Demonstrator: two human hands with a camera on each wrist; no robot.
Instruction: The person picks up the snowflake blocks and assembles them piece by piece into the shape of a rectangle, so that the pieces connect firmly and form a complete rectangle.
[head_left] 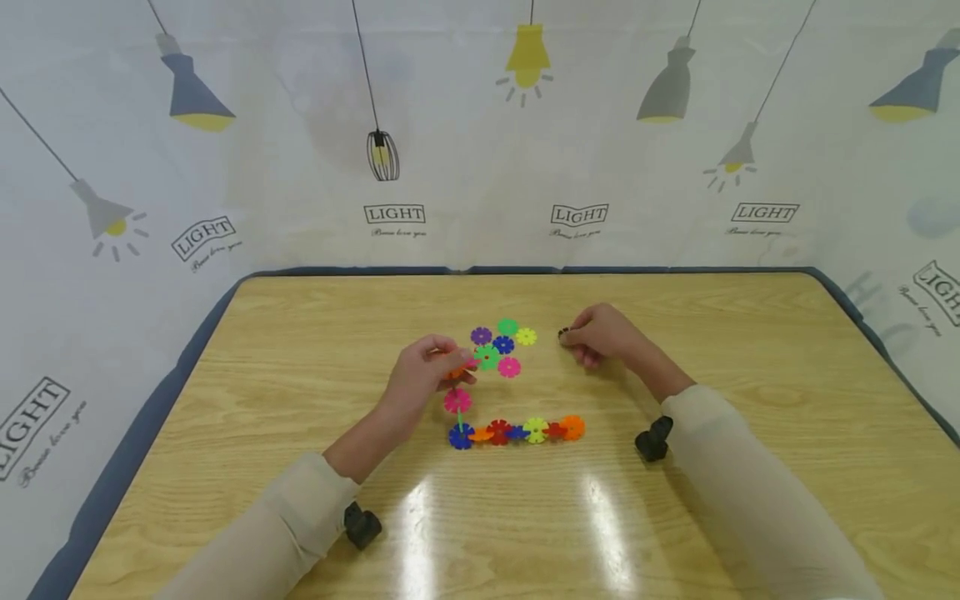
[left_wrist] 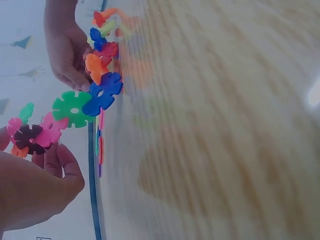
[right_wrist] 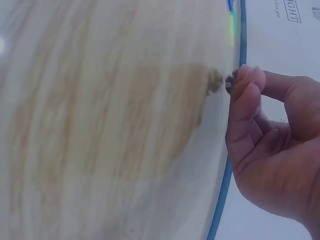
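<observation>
Clearly, the L-shaped chain of many-coloured, flower-shaped plastic discs (head_left: 498,432) lies about mid-bench, its near run stretching left to right and its other side turning at a blue disc (head_left: 462,436) towards the far side, into the left hand (head_left: 416,379). That hand's grip is narrow, thumb and fingers pinching the chain near its orange and pink discs; the left wrist view shows a black disc among them. A small black plastic piece (head_left: 564,332), partly covered by fingertips, is pinched in the right hand's (head_left: 606,333) equally narrow grip. The relation that seems to count is this: the black piece is to the right and slightly far of the chain's held end, with a cluster of purple, green, blue, yellow and pink discs (head_left: 503,344) between the two hands. Whether the green disc (head_left: 486,357) just beside the left fingertips joins the chain is hard to tell. The left forearm reaches in from near left; the right comes from near right, its hand angled leftward with the lower fingers curled. Pale sleeves (head_left: 300,517) cover both forearms, and beyond the wood-patterned bench (head_left: 750,375) hangs a white backdrop printed with lamps (head_left: 465,100).
</observation>
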